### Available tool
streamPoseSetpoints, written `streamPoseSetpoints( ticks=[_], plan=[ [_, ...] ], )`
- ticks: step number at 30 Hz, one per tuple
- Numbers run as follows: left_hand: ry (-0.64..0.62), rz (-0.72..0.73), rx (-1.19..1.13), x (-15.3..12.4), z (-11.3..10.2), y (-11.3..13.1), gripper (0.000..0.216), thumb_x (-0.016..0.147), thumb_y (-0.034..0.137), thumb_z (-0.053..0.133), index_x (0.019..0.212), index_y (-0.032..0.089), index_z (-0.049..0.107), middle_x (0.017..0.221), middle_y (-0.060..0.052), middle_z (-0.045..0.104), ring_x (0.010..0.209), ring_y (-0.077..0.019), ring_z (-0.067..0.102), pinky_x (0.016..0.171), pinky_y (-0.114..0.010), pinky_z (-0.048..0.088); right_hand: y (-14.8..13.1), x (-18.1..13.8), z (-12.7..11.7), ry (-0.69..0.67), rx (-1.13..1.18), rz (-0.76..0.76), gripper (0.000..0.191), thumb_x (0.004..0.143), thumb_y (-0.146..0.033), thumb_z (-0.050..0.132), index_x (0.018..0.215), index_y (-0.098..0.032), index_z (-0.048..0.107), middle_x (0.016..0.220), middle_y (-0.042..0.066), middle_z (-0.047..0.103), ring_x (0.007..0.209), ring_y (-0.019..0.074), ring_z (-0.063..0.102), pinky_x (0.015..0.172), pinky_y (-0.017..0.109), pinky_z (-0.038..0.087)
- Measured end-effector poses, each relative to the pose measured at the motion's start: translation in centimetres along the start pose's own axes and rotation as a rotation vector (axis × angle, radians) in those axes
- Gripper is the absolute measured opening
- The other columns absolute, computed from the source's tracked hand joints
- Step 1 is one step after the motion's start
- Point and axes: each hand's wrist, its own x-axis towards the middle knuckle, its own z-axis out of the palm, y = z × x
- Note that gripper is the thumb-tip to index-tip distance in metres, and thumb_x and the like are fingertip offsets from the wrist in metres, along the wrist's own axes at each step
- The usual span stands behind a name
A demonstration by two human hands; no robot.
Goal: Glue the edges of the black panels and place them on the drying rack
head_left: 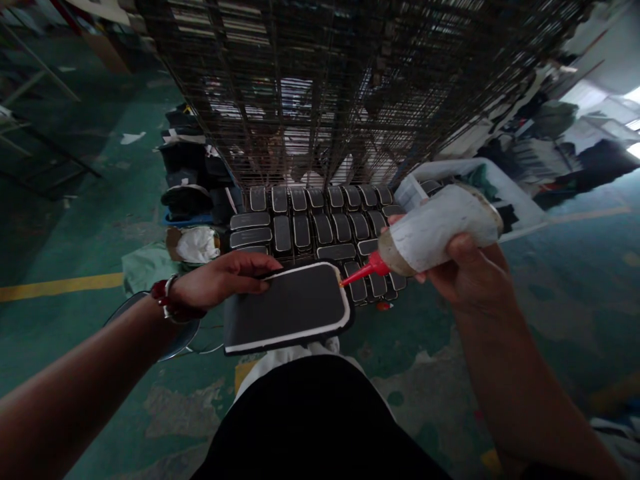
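Note:
My left hand (235, 277) pinches the upper left edge of a flat dark panel (295, 303), which has rounded corners on its right side and a white strip along its border. In my right hand (465, 267) is a squeeze bottle (440, 230) wrapped in pale material, tilted down to the left. Its red nozzle (367, 269) meets the white strip near the panel's upper right corner, where a yellowish spot shows at the tip. My right fingers wrap round the bottle. The panel is held above my lap.
Rows of similar dark, white-edged panels (323, 228) lie ahead, below a tall wire rack (310, 100). A white crate (525, 207) stands to the right. Stacked dark items (185, 167) and a round container with white material (197, 245) are at left, near a stool (183, 340).

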Motion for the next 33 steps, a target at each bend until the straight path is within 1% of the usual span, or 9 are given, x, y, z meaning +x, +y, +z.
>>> streamPoseSetpoints(
  ticks=[4, 8, 10, 14, 18, 24, 28, 31, 33],
  plan=[
    [0.024, 0.023, -0.002, 0.3, -0.3, -0.1, 0.026, 0.067, 0.009, 0.075, 0.09, 0.019, 0.081, 0.088, -0.009, 0.077, 0.075, -0.0262, 0.071, 0.067, -0.035, 0.057, 0.0, -0.3, 0.0, -0.021, 0.009, -0.016, 0.06, 0.077, -0.046, 0.082, 0.127, -0.022, 0.058, 0.102, 0.013, 0.073, 0.067, 0.0224, 0.068, 0.034, 0.023, 0.047],
    [-0.028, 0.06, 0.005, 0.2, -0.3, 0.0, 0.025, 0.068, 0.013, 0.075, 0.093, 0.015, 0.08, 0.09, -0.011, 0.078, 0.076, -0.0243, 0.071, 0.067, -0.031, 0.056, -0.2, -0.8, 0.1, 0.025, -0.013, 0.013, 0.058, 0.073, -0.049, 0.084, 0.118, -0.018, 0.063, 0.106, 0.017, 0.072, 0.076, 0.0274, 0.071, 0.03, 0.021, 0.043],
    [-0.046, 0.079, 0.008, 0.1, -0.3, 0.0, 0.027, 0.07, 0.015, 0.075, 0.097, 0.014, 0.078, 0.09, -0.01, 0.078, 0.077, -0.0227, 0.071, 0.068, -0.029, 0.056, -0.3, -1.0, 0.1, 0.038, -0.015, 0.015, 0.06, 0.072, -0.049, 0.084, 0.12, -0.021, 0.062, 0.105, 0.016, 0.072, 0.08, 0.0292, 0.071, 0.03, 0.021, 0.043],
    [-0.057, 0.096, -0.001, 0.0, -0.6, -0.3, 0.032, 0.073, 0.016, 0.074, 0.105, 0.012, 0.075, 0.092, -0.009, 0.078, 0.079, -0.0212, 0.071, 0.07, -0.028, 0.055, -0.3, -1.5, 0.0, 0.05, -0.009, 0.013, 0.065, 0.071, -0.052, 0.085, 0.124, -0.025, 0.058, 0.105, 0.013, 0.072, 0.076, 0.0281, 0.071, 0.031, 0.023, 0.045],
    [-0.041, 0.111, -0.019, -0.2, -0.6, -0.8, 0.028, 0.075, 0.016, 0.072, 0.103, 0.012, 0.074, 0.092, -0.008, 0.078, 0.079, -0.0206, 0.07, 0.071, -0.028, 0.055, -0.1, -1.9, 0.0, 0.076, -0.004, 0.001, 0.064, 0.07, -0.053, 0.086, 0.121, -0.025, 0.06, 0.106, 0.013, 0.072, 0.076, 0.0271, 0.071, 0.032, 0.024, 0.046],
    [0.088, 0.133, -0.138, -0.5, 0.1, -1.5, 0.023, 0.067, 0.014, 0.077, 0.09, 0.016, 0.077, 0.083, -0.008, 0.075, 0.07, -0.0226, 0.069, 0.063, -0.031, 0.056, 0.4, -2.9, 0.4, 0.212, 0.046, -0.023, 0.052, 0.074, -0.052, 0.083, 0.111, -0.02, 0.065, 0.107, 0.014, 0.073, 0.079, 0.0255, 0.07, 0.034, 0.021, 0.045],
    [0.077, 0.161, -0.218, -0.5, 0.6, -2.3, 0.02, 0.069, 0.012, 0.077, 0.089, 0.014, 0.076, 0.082, -0.008, 0.075, 0.069, -0.0199, 0.069, 0.062, -0.028, 0.056, 1.3, -3.3, 0.9, 0.303, 0.092, -0.049, 0.04, 0.078, -0.048, 0.081, 0.105, -0.021, 0.067, 0.099, 0.01, 0.073, 0.08, 0.0234, 0.069, 0.039, 0.022, 0.048],
    [0.048, 0.181, -0.297, -0.5, 0.8, -2.9, 0.021, 0.071, 0.01, 0.077, 0.091, 0.015, 0.075, 0.084, -0.007, 0.075, 0.071, -0.019, 0.071, 0.064, -0.027, 0.059, 2.0, -3.4, 1.1, 0.367, 0.123, -0.077, 0.032, 0.079, -0.044, 0.081, 0.098, -0.022, 0.068, 0.088, 0.004, 0.071, 0.072, 0.0195, 0.067, 0.043, 0.023, 0.049],
    [0.023, 0.191, -0.356, -0.4, 0.9, -3.3, 0.022, 0.072, 0.009, 0.078, 0.093, 0.016, 0.075, 0.085, -0.006, 0.076, 0.071, -0.0179, 0.071, 0.066, -0.026, 0.06, 2.3, -3.4, 1.3, 0.413, 0.131, -0.096, 0.03, 0.078, -0.043, 0.082, 0.096, -0.022, 0.069, 0.084, 0.001, 0.068, 0.069, 0.0179, 0.065, 0.045, 0.024, 0.05]
  ],
)
